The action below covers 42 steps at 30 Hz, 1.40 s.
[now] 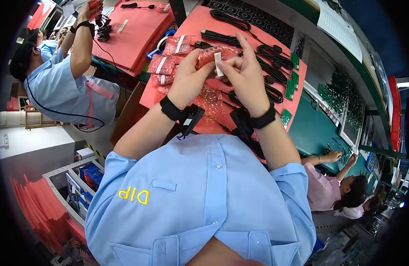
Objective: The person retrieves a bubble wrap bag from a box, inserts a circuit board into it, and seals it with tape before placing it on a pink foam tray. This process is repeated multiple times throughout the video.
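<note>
A small red translucent bag (215,54) with a white label strip (218,64) is held up between both hands, above the middle of a pink mat (200,22) that covers the desk. The left hand (189,77) is closed around the bag's left end, thumb on top. The right hand (243,73) pinches the label end between thumb and forefinger, while its other fingers are spread upward. Black wrist straps (172,109) are worn on both forearms.

The bag is judged to be light, thin and soft, likely crinkly and a little slippery; it would sag if gripped at one corner only. It is best taken at its two short ends or along the sealed edge near the label, with little pressure, since what is inside cannot be made out.

More red bags (166,62) of the same kind, each crossed by a white strip, lie in a loose heap toward the mat's left edge, just beside the left hand. A clearer, bubbled pouch (209,99) lies flat near the mat's near edge, under the hands. Coiled black cables (268,60) are laid in rows across the right half of the mat, and small green circuit boards (293,75) sit along its right edge. Beyond it, a dark tray of square cells (253,20) runs along the far edge of the desk. White paper sheets (339,26) lie on a ledge at upper right.

A co-worker in a pale blue shirt (58,84) sits to the left at another pink mat (133,26).
</note>
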Available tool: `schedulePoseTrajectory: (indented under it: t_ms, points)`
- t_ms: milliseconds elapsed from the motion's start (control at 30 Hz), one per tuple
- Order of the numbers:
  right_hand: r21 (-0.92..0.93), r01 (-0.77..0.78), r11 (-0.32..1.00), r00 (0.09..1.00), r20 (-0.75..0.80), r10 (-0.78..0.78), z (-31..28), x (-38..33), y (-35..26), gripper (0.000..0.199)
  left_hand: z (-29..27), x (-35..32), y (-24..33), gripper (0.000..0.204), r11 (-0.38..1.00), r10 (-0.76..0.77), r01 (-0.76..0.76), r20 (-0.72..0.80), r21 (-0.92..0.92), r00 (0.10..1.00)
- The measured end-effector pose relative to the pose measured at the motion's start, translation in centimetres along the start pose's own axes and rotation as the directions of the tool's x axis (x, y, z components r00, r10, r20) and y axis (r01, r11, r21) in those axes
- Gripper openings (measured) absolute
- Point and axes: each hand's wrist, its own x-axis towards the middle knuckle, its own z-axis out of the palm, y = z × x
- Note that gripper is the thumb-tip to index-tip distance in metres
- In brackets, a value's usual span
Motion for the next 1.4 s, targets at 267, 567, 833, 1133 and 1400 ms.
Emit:
schedulePoseTrajectory:
  t_ms: [267,567,833,1133,1400]
  points:
    - [-0.759,0.087,0.645,0.989,-0.012,-0.148,0.5,1.5,-0.2,0.061,-2.2,0.1,-0.5,0.029,0.856,-0.229,0.233,0.065,-0.461,0.971]
    - [-0.760,0.620,0.194,0.747,0.497,-0.442,1.0,5.1,0.4,0.042,-4.3,1.1,-0.1,0.029,0.867,-0.296,0.321,0.126,-0.381,0.947]
    - [-0.642,0.415,0.645,0.827,0.561,0.026,1.1,10.0,1.4,0.033,-5.7,2.7,-4.1,0.020,0.986,0.166,-0.165,-0.056,0.034,0.984]
    - [-0.533,0.125,0.837,0.741,0.611,0.279,1.2,13.3,1.8,0.020,-8.6,3.5,-3.1,0.023,0.984,0.067,-0.049,-0.103,0.173,0.992]
    - [-0.829,0.206,0.521,0.976,0.210,-0.052,1.0,21.1,2.9,0.085,-9.7,-1.4,-0.3,0.020,0.793,0.220,-0.057,-0.198,0.606,0.955]
